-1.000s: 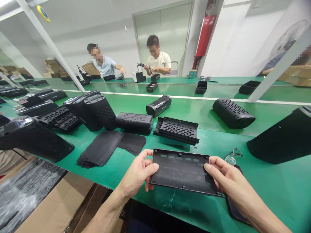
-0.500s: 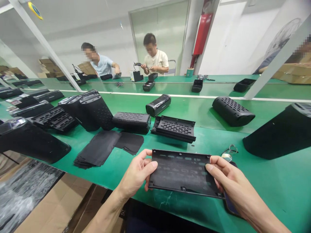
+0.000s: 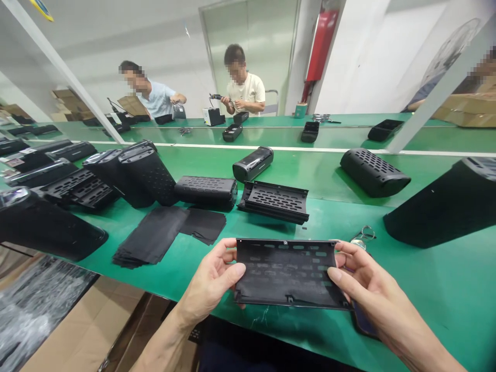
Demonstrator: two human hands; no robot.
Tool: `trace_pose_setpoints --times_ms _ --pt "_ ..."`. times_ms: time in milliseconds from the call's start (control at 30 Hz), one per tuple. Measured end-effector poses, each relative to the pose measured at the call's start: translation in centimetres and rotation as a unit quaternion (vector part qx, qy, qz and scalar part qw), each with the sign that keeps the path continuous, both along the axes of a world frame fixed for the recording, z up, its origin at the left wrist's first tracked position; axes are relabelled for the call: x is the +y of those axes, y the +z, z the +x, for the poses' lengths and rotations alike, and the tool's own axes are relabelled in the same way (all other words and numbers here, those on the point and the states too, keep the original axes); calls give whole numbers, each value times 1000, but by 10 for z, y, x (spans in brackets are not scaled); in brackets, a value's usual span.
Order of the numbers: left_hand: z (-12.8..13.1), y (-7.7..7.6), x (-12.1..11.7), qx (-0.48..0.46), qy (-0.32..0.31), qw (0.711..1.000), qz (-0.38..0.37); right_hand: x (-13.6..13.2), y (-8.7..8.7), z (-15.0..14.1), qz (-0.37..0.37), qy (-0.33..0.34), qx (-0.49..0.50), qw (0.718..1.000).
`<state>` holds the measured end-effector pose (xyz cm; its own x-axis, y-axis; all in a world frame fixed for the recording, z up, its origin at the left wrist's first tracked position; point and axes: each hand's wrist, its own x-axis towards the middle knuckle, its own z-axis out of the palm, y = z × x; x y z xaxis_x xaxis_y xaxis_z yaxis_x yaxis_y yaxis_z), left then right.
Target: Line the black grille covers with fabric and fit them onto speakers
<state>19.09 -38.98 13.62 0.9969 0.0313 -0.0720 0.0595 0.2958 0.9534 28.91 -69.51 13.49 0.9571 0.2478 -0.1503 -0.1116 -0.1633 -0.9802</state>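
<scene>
Your left hand (image 3: 211,279) and your right hand (image 3: 368,284) each pinch a short edge of a black plastic panel (image 3: 287,274). On each side your thumb lies across the face turned up toward you, and your fingers curl behind the panel. The panel sits between your hands, low over the green counter (image 3: 426,294), with rows of faint slots across its face and small notches along its near edge. You can't tell from this view whether its lower edge touches the counter.

Just beyond the panel lies a curved, slotted black cover (image 3: 273,202), and to its left is a stack of thin black sheets (image 3: 151,235) with a single loose sheet (image 3: 203,226) beside it. Your right hand is right beside a pair of glasses (image 3: 363,235), and a phone (image 3: 362,323) lies partly beneath that hand.

Farther along the counter stand more black housings—a perforated cylindrical housing (image 3: 205,192) close behind the sheets, and another (image 3: 374,172) well off to the right. Across the room, at a second green counter (image 3: 271,123), a person in a cream T-shirt (image 3: 244,85) works with an electric screwdriver (image 3: 217,96), and a person in a pale blue shirt (image 3: 155,99) sits to their left. A cardboard box (image 3: 89,330) sits on the floor below the counter's near edge.
</scene>
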Motion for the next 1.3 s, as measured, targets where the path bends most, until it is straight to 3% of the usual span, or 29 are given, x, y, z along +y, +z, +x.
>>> trace_pose_setpoints --times_ms 100,133,200,267,300,467,633,833,1133,1233,1300 --pt "0 0 -1 -9 23 1000 -4 0 12 -12 -69 -48 -195 977" --pt "0 0 -1 -9 29 1000 0 1 16 -16 -103 -21 -279 954" --pt "1 0 -2 -9 32 999 13 4 25 -26 -171 98 -411 890" --pt "2 0 -3 -11 30 999 14 9 32 -32 -207 216 -456 838" --pt "2 0 -4 -14 31 999 10 13 34 -33 -212 240 -458 829" --pt "1 -1 -7 -30 26 999 8 22 37 -28 -210 260 -419 844" --pt "0 -2 -8 -37 27 999 12 22 40 -24 -240 299 -408 829" --pt "-1 1 -10 -15 20 1000 15 19 37 -25 -278 295 -405 819" --pt "3 4 -15 28 11 999 -21 9 28 -27 -277 296 -435 804" --pt "4 4 -15 35 14 999 -26 5 30 -23 -247 261 -426 830" --pt "4 4 -15 44 15 998 -33 0 30 -14 -224 178 -386 877"
